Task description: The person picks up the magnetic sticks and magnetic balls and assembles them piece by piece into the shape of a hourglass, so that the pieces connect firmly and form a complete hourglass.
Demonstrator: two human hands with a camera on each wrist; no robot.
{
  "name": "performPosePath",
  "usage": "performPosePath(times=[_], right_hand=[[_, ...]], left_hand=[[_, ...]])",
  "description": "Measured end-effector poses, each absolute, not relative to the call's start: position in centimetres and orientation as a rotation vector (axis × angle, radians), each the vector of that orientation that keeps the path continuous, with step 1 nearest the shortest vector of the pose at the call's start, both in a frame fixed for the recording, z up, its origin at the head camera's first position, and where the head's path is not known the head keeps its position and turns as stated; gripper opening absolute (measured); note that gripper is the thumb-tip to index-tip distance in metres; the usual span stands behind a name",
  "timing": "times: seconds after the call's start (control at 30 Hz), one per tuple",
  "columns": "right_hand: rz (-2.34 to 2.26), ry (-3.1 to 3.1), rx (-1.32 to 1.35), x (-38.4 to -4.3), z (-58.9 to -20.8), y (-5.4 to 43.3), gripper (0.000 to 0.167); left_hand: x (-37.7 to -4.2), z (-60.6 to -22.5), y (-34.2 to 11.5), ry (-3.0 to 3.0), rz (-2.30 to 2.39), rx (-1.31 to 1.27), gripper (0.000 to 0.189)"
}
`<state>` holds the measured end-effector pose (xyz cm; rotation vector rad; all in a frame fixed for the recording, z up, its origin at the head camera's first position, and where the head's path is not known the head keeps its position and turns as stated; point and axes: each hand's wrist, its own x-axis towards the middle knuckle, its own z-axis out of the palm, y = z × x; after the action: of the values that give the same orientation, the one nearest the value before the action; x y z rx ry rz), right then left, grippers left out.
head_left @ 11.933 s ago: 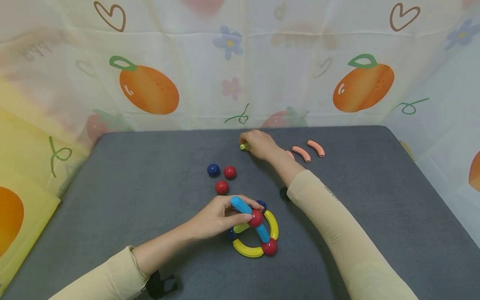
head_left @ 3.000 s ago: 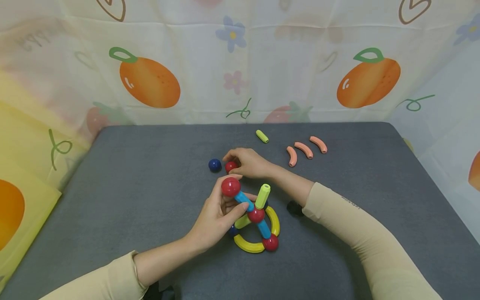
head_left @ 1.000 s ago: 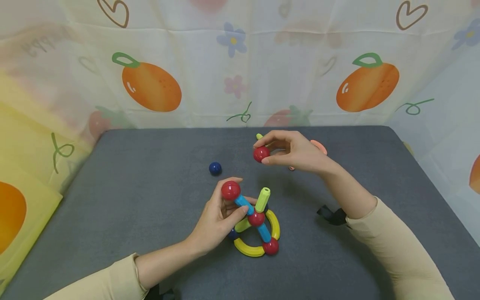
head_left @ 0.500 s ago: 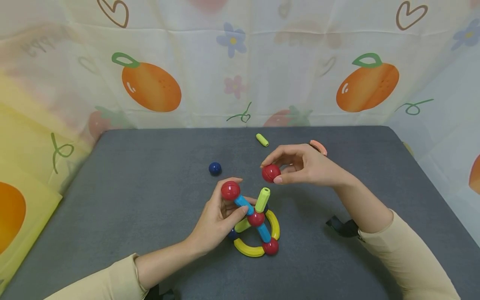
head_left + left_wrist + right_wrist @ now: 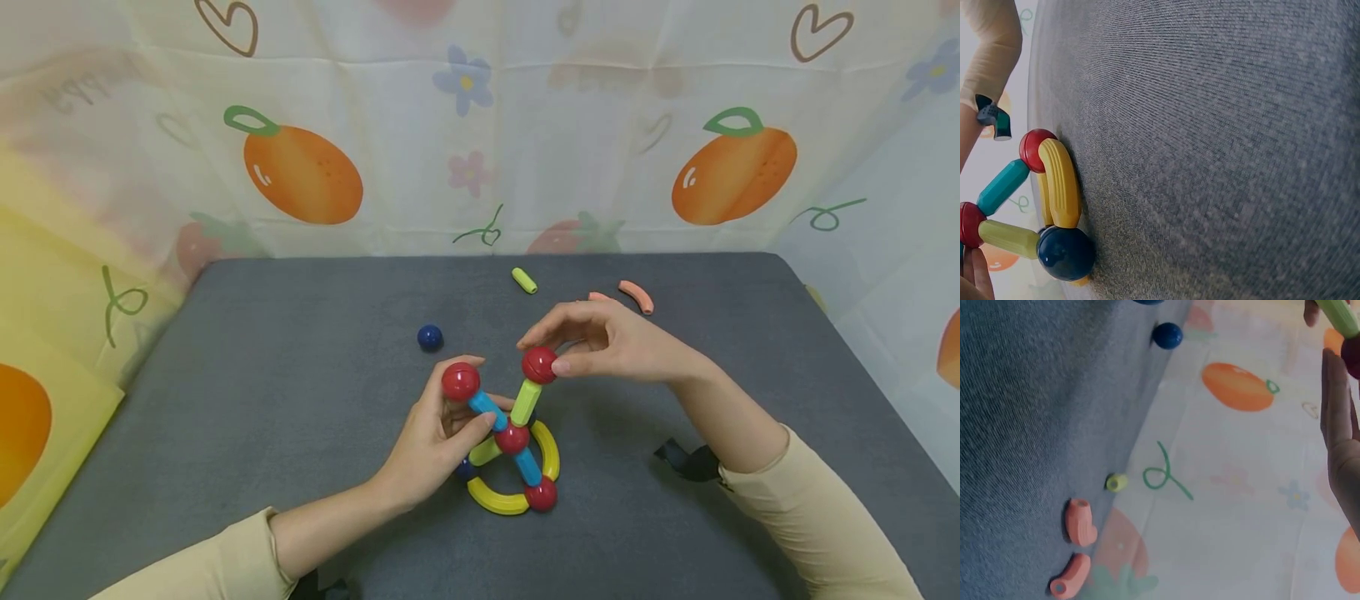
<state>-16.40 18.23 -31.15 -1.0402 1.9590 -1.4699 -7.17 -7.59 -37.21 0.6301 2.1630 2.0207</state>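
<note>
A magnetic rod-and-ball structure stands at the middle front of the table. Its base is a ring of yellow curved rods (image 5: 498,499) joined by balls, one being a dark blue ball (image 5: 1066,253) in the left wrist view. Slanted rods rise to a central red ball (image 5: 512,437). My left hand (image 5: 420,454) pinches a blue rod (image 5: 487,408) that leads up to another red ball (image 5: 461,381). Opposite, a light green rod (image 5: 527,404) points upward with a red ball (image 5: 538,364) at its tip. My right hand (image 5: 618,342) holds that ball between thumb and fingers.
Beyond the hands lie a loose blue ball (image 5: 430,337) and a short green rod (image 5: 525,280). Pink curved rods (image 5: 636,297) lie at the back right, partly hidden by my right hand. A printed cloth (image 5: 495,150) hangs behind the grey table (image 5: 300,400).
The green rod and left red ball joined the structure earlier. My right hand has picked up another red ball and brought it down onto the green rod's tip. My left hand stays on the blue rod.
</note>
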Motion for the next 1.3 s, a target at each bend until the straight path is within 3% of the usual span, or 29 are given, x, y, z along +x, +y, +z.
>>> performPosePath(times=[0.2,0.43,0.63,1.3], right_hand=[[-1.536,2.165,-0.929,-17.7,-31.0,19.1,0.027],[-1.6,2.363,-0.562,-19.5,-31.6,20.3,0.032],[-1.529,2.435,-0.416,-20.8,-32.6,21.0,0.037],[-1.116,2.721,-0.24,-23.7,-36.6,21.0,0.037]], left_hand=[[-7.1,-37.3,-7.6,2.169,2.022,0.631,0.054],[-7.1,-37.3,-7.6,2.167,2.017,0.625,0.055],[-7.1,-37.3,-7.6,2.17,2.018,0.641,0.054],[-7.1,-37.3,-7.7,2.174,2.014,0.624,0.054]])
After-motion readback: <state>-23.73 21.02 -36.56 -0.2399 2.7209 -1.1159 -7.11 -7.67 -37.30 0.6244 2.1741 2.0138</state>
